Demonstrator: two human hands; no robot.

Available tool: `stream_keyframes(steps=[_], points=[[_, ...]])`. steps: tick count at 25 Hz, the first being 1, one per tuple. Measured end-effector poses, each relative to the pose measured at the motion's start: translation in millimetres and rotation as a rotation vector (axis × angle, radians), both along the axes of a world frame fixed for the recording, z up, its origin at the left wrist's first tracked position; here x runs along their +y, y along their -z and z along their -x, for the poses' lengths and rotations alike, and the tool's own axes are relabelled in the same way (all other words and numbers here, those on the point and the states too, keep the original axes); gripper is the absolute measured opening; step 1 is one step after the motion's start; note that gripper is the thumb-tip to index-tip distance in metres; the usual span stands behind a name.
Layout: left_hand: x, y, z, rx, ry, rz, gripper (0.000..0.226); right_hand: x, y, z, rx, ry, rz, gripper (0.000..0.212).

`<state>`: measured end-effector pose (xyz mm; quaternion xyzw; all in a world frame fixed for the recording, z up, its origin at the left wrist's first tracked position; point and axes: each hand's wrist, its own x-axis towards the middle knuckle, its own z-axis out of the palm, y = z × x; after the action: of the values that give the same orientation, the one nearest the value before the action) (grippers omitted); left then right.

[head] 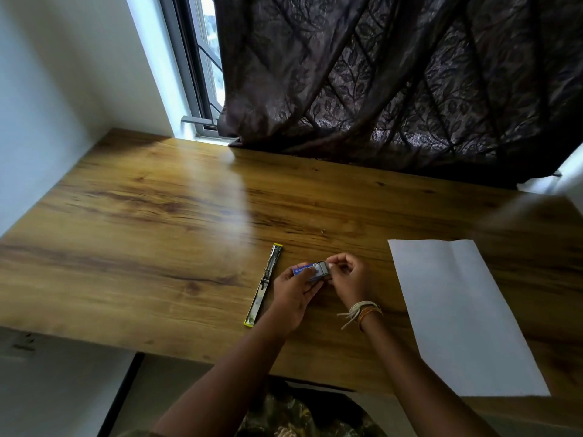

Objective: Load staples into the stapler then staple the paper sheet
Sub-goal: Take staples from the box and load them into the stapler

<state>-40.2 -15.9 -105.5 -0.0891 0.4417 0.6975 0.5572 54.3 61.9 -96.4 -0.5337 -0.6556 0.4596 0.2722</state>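
Note:
A yellow stapler (263,285) lies opened out flat on the wooden table (142,231), its metal channel facing up, just left of my hands. My left hand (291,293) holds a small blue staple box (304,271) above the table. The box's inner tray (323,268) is slid partly out to the right, and my right hand (348,279) pinches that end with its fingertips. A white paper sheet (457,313) with a fold line lies flat on the table to the right, apart from both hands.
A tiny metal bit (323,230) lies on the table beyond the hands. A dark patterned curtain (394,80) hangs along the table's far edge, beside a window (202,58). White walls close in the left side. The table's near edge runs below my forearms.

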Motion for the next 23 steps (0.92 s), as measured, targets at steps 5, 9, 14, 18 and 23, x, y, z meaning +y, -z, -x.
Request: stream_keyframes(steps=[5,9,14,18,23], points=[[-0.2,3.3,-1.3,0.013,-0.014,0.003,0.023,6.4,-3.0,-7.5,-0.053,-0.076,0.01,0.012],[1.2,1.2,-2.4,0.015,-0.032,-0.002,0.02,5.3,-5.1,-9.6,-0.106,-0.127,-0.018,0.006],[1.1,-1.1,-2.7,0.023,-0.02,0.003,0.018,3.9,-14.7,-8.4,-0.139,-0.158,-0.049,0.005],[0.2,-0.3,-1.9,0.018,-0.006,-0.005,0.022,-0.3,-22.1,-4.7,-0.19,-0.15,-0.109,0.014],[0.9,-2.4,-1.2,0.025,0.008,-0.007,0.022,-1.6,-25.6,5.7,-0.347,-0.117,-0.138,0.011]])
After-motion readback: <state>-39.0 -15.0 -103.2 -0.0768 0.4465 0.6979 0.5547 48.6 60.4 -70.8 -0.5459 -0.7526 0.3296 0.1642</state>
